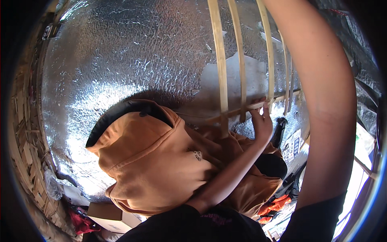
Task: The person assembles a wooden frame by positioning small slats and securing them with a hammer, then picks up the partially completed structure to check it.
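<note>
My left hand (262,126) reaches across a brown garment and grips a thin wooden crossbar (254,106) with its fingertips. Several long pale slats (219,52) meet that crossbar and run up out of the picture, forming a rack-like frame. My right forearm (322,84) rises along the right side. Its hand lies beyond the top edge, out of sight. Beneath my left forearm spreads the brown garment (157,161), bulky and creased, with a dark lining at its wide opening and a small printed mark.
Wrinkled silver foil sheeting (121,48) covers the large surface behind. A woven bamboo wall (28,161) curves along the left. Low on that side are a cardboard box (111,215), a clear plastic bag (53,183) and red cloth (82,222). Orange cloth (275,205) lies at lower right.
</note>
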Available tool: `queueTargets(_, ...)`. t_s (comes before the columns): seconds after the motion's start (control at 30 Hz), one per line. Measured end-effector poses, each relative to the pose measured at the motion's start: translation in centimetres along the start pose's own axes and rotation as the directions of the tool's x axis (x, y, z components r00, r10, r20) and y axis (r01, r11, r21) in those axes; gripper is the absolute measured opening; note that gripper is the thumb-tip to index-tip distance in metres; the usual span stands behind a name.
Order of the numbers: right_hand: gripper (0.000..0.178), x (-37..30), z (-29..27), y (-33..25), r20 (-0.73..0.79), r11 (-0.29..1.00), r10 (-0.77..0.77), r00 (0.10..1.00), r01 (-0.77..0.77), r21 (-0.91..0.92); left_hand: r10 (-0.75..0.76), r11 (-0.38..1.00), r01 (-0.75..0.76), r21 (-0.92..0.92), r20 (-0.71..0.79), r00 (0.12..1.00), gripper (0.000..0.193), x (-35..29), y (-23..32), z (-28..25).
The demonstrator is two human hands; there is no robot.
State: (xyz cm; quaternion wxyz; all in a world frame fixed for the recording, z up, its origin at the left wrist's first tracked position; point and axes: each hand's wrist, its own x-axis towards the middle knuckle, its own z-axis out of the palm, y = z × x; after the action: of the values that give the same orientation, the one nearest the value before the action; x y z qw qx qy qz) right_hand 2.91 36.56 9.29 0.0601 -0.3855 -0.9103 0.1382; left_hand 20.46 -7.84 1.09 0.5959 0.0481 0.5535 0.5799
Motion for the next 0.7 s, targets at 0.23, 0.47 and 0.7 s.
queueTargets(0.23,0.016,1.5,5.6,-6.7,0.166,0.993,-0.109,0.980,0.115,-0.024,-0.161,0.982,0.148,0.119,0.107,0.981,0.050,-1.3,-1.3,-1.0)
queueTargets(0.47,0.011,0.8,10.6,-6.3,0.120,1.000,0.000,0.993,-0.003,0.025,-0.261,0.954,0.222,0.200,0.194,0.946,0.056,-2.3,-1.6,-1.3)
queueTargets(0.7,0.058,-7.7,5.5,-11.0,0.034,0.993,0.100,0.994,-0.097,-0.066,-0.390,0.868,0.181,0.463,0.408,0.826,0.063,-3.0,-2.2,-0.9)
